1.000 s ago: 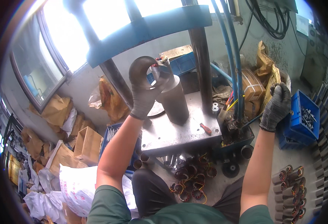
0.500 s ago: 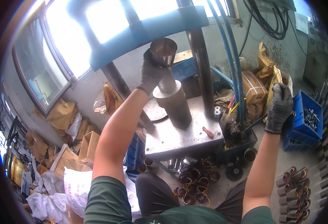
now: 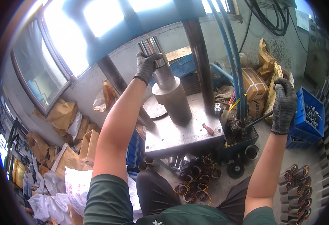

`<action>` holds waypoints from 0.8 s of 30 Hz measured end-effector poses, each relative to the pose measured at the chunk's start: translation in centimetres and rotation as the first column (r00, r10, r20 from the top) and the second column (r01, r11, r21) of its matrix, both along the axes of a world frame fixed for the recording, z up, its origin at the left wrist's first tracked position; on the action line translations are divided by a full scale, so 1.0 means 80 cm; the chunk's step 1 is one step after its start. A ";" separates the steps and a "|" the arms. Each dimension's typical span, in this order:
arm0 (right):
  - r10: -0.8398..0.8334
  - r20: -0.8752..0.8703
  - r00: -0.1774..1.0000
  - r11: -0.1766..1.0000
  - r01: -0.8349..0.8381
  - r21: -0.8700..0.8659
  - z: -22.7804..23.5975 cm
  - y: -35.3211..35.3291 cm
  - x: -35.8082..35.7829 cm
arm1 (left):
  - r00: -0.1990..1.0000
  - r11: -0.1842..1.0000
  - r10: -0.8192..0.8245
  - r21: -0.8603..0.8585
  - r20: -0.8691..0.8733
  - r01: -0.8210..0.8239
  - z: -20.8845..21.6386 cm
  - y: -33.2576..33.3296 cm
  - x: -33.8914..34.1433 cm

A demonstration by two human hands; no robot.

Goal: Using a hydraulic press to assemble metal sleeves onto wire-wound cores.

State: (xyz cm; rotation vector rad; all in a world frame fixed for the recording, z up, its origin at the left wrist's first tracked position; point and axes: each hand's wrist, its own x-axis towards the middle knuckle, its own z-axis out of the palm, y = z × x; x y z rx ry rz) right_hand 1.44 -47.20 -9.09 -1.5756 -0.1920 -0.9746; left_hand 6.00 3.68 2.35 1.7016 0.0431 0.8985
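Shiny silver metal cylinder (image 3: 154,47) topped the grey stepped steel post (image 3: 173,103), clamped in left hand (image 3: 145,65); right of the post, right hand (image 3: 284,107) met thin black rod (image 3: 262,117), fingers' grip unclear.

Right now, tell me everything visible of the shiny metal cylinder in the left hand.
The shiny metal cylinder appears smooth and bare, with bright and dark streaks running lengthwise. It leans slightly, upper end toward the picture's left. The gloved left hand grips it around its left side, thumb across the front. Its lower end overlaps the top of the stepped metal post in view; whether it is seated there is unclear. The blue crossbeam shows above it.
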 end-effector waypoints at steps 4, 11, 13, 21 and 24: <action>-0.057 -0.009 0.998 0.991 0.056 -0.124 0.006 0.000 -0.014 | 1.000 1.000 -0.002 0.016 0.011 0.002 -0.009 -0.010 -0.007; -0.041 -0.119 0.992 0.955 0.004 -0.296 0.025 0.003 -0.044 | 0.995 1.000 -0.024 0.020 0.099 0.022 -0.026 -0.015 -0.001; -0.022 -0.140 0.990 0.942 -0.027 -0.335 0.028 0.006 -0.050 | 0.987 0.997 -0.027 0.074 0.156 0.015 -0.027 -0.002 0.005; -0.058 -0.273 0.960 0.834 -0.104 -0.541 0.037 -0.003 -0.083 | 0.980 0.991 -0.034 0.134 0.197 0.007 -0.078 -0.026 0.005; -0.115 -0.212 0.970 0.733 -0.061 -0.677 0.027 -0.013 -0.098 | 0.833 0.749 -0.404 -0.387 0.378 0.539 -0.104 -0.027 -0.007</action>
